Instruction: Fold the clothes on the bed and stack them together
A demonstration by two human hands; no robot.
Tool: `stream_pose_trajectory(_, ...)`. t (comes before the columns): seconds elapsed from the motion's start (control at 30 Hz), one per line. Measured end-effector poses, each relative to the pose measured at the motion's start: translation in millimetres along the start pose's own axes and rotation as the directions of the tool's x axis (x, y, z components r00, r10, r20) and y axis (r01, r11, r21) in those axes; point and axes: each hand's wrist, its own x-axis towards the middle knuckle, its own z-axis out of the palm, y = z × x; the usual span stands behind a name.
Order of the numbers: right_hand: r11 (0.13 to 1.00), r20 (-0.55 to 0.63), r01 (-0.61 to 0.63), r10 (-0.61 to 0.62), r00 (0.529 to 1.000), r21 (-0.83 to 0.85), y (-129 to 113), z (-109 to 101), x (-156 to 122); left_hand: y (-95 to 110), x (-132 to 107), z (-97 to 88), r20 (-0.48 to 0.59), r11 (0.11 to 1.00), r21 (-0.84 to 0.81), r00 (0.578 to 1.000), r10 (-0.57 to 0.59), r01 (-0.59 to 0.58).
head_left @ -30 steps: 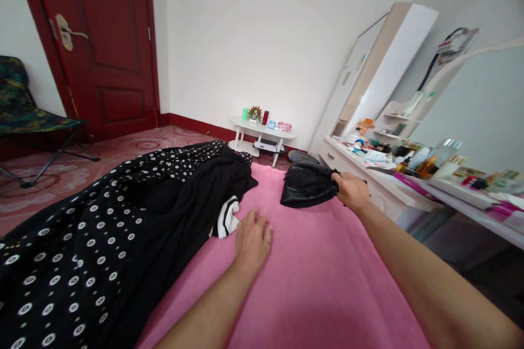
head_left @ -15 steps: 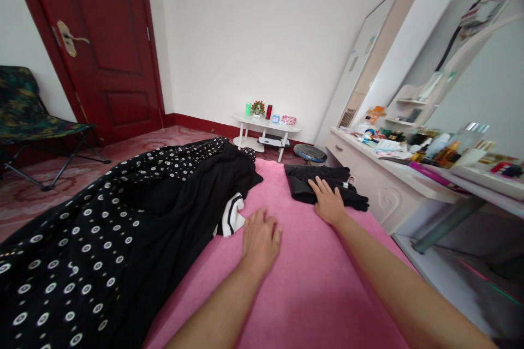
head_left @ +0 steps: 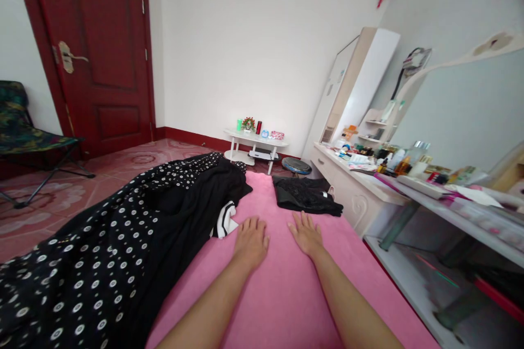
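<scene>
Palm down on the pink cover point(head_left: 282, 289), my left hand point(head_left: 250, 242) is open and holds nothing. Just left of its fingers lies a white cloth with black stripes point(head_left: 225, 221), partly under a heap of black clothing point(head_left: 196, 202). White ring dots mark much of that heap, a black dotted garment point(head_left: 98, 267) along the left. My right hand point(head_left: 306, 234) is also open, fingers spread, resting on the pink cover. A folded black garment point(head_left: 307, 196) lies just beyond its fingertips, with a small white tag near its right end.
On the right stands a dressing table point(head_left: 352, 174) crowded with bottles, beside a large mirror point(head_left: 462, 114). A low white table point(head_left: 256, 139) and a round stool point(head_left: 297, 165) are past the far end. A camouflage folding chair point(head_left: 36, 139) stands left, near a red door point(head_left: 106, 54).
My right hand has come off the folded black garment, back toward me onto the pink cover. My left hand stays flat in about the same place. The view has turned slightly right.
</scene>
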Motion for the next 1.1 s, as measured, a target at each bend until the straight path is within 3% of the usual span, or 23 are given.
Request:
stream_pose_trajectory(0.27, 1.0, 0.034, -0.005, 0.006, 0.999, -0.016, -9.5, -11.2, -68.5, 10.1, -22.2, -1.1, 0.172, 0.996, 0.079, 0.984, -0.05, 0.037)
stream_pose_trajectory(0.53, 1.0, -0.006, 0.005, -0.005, 1.0, -0.003, -8.3, -10.5, -116.2, 19.3, -59.6, -13.6, 0.169, 0.993, 0.096, 0.981, -0.091, 0.076)
stream_pose_trajectory(0.8, 0.999, -0.063, 0.008, -0.005, 0.998, 0.036, -5.4, -9.5, -139.2, 21.0, -79.1, -22.9, 0.162, 0.991, 0.107, 0.982, -0.092, 0.076)
stream_pose_trajectory(1.1, 0.984, -0.166, 0.059, -0.031, 0.986, 0.169, 5.4, -5.0, -133.8, 14.7, -77.3, -20.9, 0.14, 0.989, 0.138, 0.988, -0.071, 0.052)
